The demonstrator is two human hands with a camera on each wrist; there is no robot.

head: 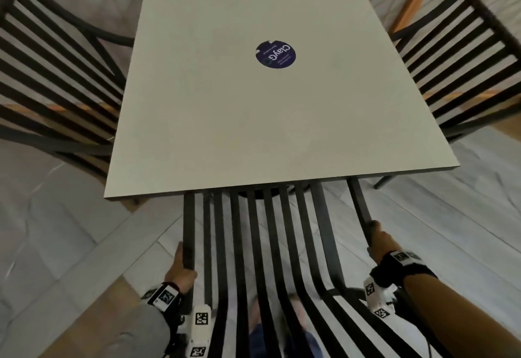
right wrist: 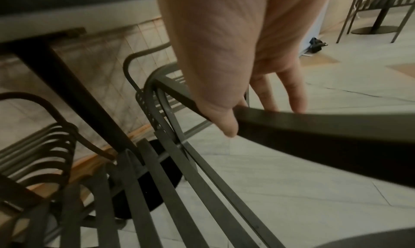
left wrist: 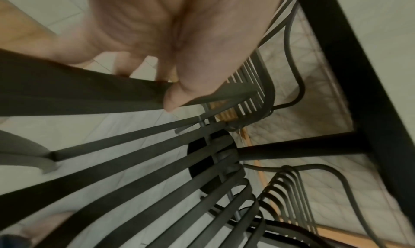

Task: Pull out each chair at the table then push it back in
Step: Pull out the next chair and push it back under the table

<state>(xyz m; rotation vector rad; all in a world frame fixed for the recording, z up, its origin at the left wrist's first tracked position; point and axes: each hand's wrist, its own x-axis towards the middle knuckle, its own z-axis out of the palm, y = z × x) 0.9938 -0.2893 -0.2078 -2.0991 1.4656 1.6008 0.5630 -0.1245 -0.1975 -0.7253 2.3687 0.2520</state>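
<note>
Gripping the near chair by its two outer bars, both hands show in the head view: the left hand wraps the left bar, the right hand wraps the right bar. Beyond the grips the chair's dark slats run under the near edge of the table. Farther out, a round dark-blue sticker on the tabletop reads "ClayG" upside down; its smaller print is too blurred to read. Two more slatted chairs stand off to either side of the grips, the left chair and the right chair, both tucked against the table. Both wrists carry bands with black-and-white square code tags.

In the left wrist view, the left hand is curled round the bar, thumb on top. Ahead of it the slats fan toward the table's black post.

In the right wrist view, the right hand clasps the bar, thumb over it, two fingers reaching down behind. Left of the grip stands the post.
</note>
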